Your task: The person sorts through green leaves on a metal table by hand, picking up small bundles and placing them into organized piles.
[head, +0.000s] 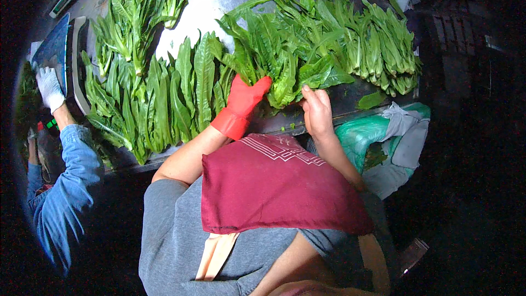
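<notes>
My left hand (245,99), in a red glove, grips a bunch of long-leaf lettuce (267,45) near its lower end. The leaves fan out above the glove and partly hide the fingers. My right hand (318,109) is bare, its fingers bent, and its fingertips meet the edge of a broad leaf (324,75) at the bunch's right side. Whether they pinch that leaf is hard to see. Left of the glove, more lettuce (156,107) lies in a row with its leaf tips pointing away from me. To the right rests a stacked pile of lettuce (378,45), cut stem ends facing me.
A dark metal table (283,121) carries the greens, with leaf scraps along its near edge. Upright bunches (133,20) lie at the back left. A green plastic bag (361,131) hangs by the right edge. At far left, another person's white-gloved hand (50,86) touches a blue panel (55,55).
</notes>
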`<state>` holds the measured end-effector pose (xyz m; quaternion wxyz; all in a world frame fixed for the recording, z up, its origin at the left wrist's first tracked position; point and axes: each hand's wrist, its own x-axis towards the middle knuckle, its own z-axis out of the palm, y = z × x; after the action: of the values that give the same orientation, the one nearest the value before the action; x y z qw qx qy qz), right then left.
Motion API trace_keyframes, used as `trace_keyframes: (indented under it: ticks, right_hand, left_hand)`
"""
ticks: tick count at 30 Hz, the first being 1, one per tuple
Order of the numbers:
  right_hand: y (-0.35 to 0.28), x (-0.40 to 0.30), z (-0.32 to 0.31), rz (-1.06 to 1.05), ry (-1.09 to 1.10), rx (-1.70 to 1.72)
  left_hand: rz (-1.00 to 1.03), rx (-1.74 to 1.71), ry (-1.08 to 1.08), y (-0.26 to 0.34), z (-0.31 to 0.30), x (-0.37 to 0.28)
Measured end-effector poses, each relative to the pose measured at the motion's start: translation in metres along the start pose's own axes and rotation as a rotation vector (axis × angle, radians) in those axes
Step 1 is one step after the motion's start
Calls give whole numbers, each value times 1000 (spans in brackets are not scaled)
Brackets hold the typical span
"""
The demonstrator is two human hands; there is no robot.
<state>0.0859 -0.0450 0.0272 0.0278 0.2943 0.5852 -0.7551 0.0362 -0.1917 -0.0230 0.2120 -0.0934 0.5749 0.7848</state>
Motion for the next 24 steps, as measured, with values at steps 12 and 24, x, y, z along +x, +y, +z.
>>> trace_keyframes:
  ticks: [12, 24]
  right_hand:
    - [25, -6, -7, -495, -128, -793]
    - [5, -7, 1, -220, -64, -112]
  left_hand:
    - [87, 48, -259, 25, 14, -15]
    - [-270, -312, 16, 22, 4, -15]
